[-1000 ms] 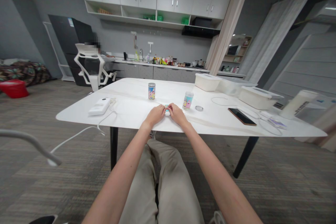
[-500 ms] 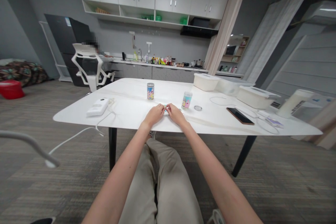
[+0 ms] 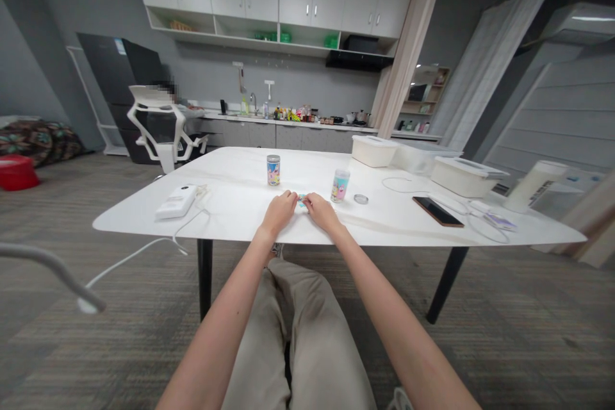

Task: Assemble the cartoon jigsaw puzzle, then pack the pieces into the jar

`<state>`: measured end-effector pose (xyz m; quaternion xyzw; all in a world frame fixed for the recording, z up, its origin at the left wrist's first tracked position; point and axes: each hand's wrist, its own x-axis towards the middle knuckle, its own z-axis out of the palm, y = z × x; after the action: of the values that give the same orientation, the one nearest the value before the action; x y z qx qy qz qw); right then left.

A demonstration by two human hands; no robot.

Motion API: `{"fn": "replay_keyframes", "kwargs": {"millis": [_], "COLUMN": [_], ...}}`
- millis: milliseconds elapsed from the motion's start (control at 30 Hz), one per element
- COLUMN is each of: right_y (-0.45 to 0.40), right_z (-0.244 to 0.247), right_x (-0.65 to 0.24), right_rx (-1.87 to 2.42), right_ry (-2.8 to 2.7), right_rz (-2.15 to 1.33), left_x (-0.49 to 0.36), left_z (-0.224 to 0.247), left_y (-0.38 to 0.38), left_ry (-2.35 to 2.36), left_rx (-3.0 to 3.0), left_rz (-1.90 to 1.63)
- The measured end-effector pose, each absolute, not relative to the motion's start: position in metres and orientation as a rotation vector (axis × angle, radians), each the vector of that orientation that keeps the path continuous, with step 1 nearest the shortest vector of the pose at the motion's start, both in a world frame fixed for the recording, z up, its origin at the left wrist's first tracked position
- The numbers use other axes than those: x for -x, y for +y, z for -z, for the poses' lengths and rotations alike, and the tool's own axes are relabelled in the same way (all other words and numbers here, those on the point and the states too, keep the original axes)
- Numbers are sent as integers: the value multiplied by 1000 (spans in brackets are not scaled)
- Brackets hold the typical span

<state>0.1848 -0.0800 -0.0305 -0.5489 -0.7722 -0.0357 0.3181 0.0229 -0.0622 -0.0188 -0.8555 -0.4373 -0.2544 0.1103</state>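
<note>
My left hand (image 3: 281, 211) and my right hand (image 3: 321, 211) meet over the near middle of the white table, fingertips pinched. Between them is a small light-blue and multicoloured piece (image 3: 302, 199), gripped from both sides; it is too small to tell its kind. Beyond my left hand stands an upright, cartoon-printed can (image 3: 273, 170) with a silver lid. Close to my right hand is a similar printed clear-topped can (image 3: 340, 186), with a round silver lid (image 3: 360, 199) lying flat beside it.
The white table (image 3: 230, 173) also holds a white power-bank-like box (image 3: 177, 202) with a cable at left. At right are a phone (image 3: 437, 211), cables, lidded storage boxes (image 3: 464, 177) and a tall white bottle (image 3: 535, 187). A person sits at a chair (image 3: 158, 128) further back.
The hands have spread very slightly apart, and more of the light-blue piece shows between them. The whole view has shifted a little; the cans and lid stay in place on the table.
</note>
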Motion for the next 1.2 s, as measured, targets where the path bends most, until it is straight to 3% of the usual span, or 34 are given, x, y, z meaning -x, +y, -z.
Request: {"fn": "replay_keyframes", "kwargs": {"millis": [267, 500, 733, 1000, 1200], "right_y": [-82, -80, -79, -64, -55], "right_z": [29, 29, 26, -56, -101], "right_x": [-187, -185, -186, -245, -276], "right_rx": [1614, 1320, 1346, 1655, 2038], "right_ry": [-1989, -2060, -2006, -1808, -1831], "right_rz": [230, 167, 303, 477, 412], "left_x": [-23, -23, -23, -24, -24], "left_z": [22, 23, 26, 28, 25], "left_y": [-59, -59, -58, -57, -61], "left_ry": [-1309, -1219, -1168, -1089, -1103], "left_rx": [2528, 2615, 2671, 2881, 2887], "left_rz": [809, 819, 926, 642, 633]}}
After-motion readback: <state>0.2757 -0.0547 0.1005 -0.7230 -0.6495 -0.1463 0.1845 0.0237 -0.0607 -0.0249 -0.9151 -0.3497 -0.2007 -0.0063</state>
